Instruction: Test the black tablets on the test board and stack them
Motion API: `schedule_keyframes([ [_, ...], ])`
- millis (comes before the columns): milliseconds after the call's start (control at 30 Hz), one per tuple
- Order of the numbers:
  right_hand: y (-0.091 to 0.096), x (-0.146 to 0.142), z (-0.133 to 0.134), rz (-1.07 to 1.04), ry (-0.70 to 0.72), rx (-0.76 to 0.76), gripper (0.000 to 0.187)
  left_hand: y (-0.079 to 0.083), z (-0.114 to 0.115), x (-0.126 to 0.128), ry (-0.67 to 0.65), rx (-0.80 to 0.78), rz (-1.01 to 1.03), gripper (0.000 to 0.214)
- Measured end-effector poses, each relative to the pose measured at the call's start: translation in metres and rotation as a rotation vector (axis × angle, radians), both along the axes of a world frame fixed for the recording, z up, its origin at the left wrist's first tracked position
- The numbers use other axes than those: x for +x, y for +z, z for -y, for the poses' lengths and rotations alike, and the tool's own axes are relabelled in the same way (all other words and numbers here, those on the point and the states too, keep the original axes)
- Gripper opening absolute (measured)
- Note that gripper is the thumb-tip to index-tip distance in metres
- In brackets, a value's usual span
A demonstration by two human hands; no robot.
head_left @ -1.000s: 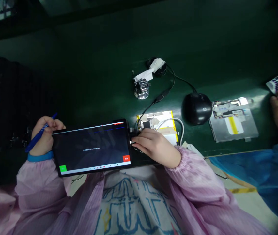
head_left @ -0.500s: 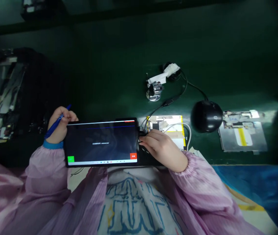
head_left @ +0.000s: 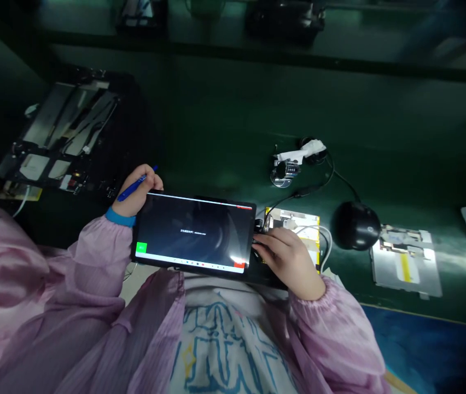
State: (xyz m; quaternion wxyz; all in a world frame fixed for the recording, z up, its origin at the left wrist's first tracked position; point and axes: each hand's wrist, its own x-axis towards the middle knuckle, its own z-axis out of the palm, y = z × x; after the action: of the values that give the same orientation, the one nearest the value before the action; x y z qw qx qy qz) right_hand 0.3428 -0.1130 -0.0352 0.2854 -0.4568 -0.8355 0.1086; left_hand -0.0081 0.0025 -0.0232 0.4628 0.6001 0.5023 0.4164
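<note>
The tablet (head_left: 194, 232) is facing up at the worktop's (head_left: 216, 126) near edge, presumably for reading. The left hand (head_left: 134, 194) is steadying its left end, fingers clasping a blue pen (head_left: 131, 189); the right hand's (head_left: 290, 257) fingers are apparently pinching a half-hidden connector (head_left: 255, 241).

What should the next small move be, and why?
Probably steady the tablet with the left hand while the right hand works at the tablet's right side. The right hand's fingers are at that edge, near a black connector, and the left hand also holds a blue pen. Whether a plug is going in or out can't be told.
</note>
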Motion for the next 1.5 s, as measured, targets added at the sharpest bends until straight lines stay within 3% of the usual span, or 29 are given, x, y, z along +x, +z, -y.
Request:
schedule_keyframes([
  [567, 0.009, -0.003, -0.009, -0.052, 0.076, -0.105, 0.011, 0.001, 0.003, -0.002, -0.068, -0.076, 0.153, 0.052],
  [633, 0.015, 0.005, -0.013, -0.119, 0.010, -0.101, 0.009, 0.002, 0.003, -0.001, -0.074, -0.086, 0.174, 0.053],
  [800, 0.023, 0.018, -0.054, -0.200, -0.348, 0.026, 0.008, -0.001, 0.001, -0.003, -0.082, -0.066, 0.158, 0.053],
  [867, 0.025, 0.008, -0.070, -0.158, -0.376, 0.009, 0.019, -0.004, 0.000, -0.004, -0.073, -0.056, 0.145, 0.052],
  [933, 0.032, -0.014, -0.071, -0.066, -0.321, -0.002, 0.041, -0.006, 0.000, -0.004, -0.062, -0.047, 0.138, 0.051],
  [1000, 0.042, -0.047, -0.055, 0.006, -0.206, 0.023, 0.054, -0.006, 0.001, -0.003, -0.056, -0.036, 0.127, 0.052],
  [1100, 0.052, -0.104, -0.012, 0.059, 0.182, -0.035, 0.050, -0.005, 0.003, -0.002, -0.051, -0.031, 0.104, 0.053],
  [1167, 0.048, -0.138, 0.014, 0.091, 0.447, -0.048, 0.052, -0.004, 0.003, -0.001, -0.047, -0.030, 0.092, 0.054],
  [1200, 0.043, -0.152, 0.023, 0.102, 0.516, -0.047, 0.051, -0.004, 0.003, -0.001, -0.047, -0.026, 0.088, 0.055],
  [1333, 0.023, -0.183, 0.034, 0.107, 0.526, 0.016, 0.031, -0.006, 0.003, -0.001, -0.056, -0.006, 0.081, 0.054],
  [1500, 0.032, -0.159, 0.033, -0.019, 0.500, 0.033, 0.025, -0.004, 0.004, 0.000, -0.049, -0.007, 0.062, 0.056],
])
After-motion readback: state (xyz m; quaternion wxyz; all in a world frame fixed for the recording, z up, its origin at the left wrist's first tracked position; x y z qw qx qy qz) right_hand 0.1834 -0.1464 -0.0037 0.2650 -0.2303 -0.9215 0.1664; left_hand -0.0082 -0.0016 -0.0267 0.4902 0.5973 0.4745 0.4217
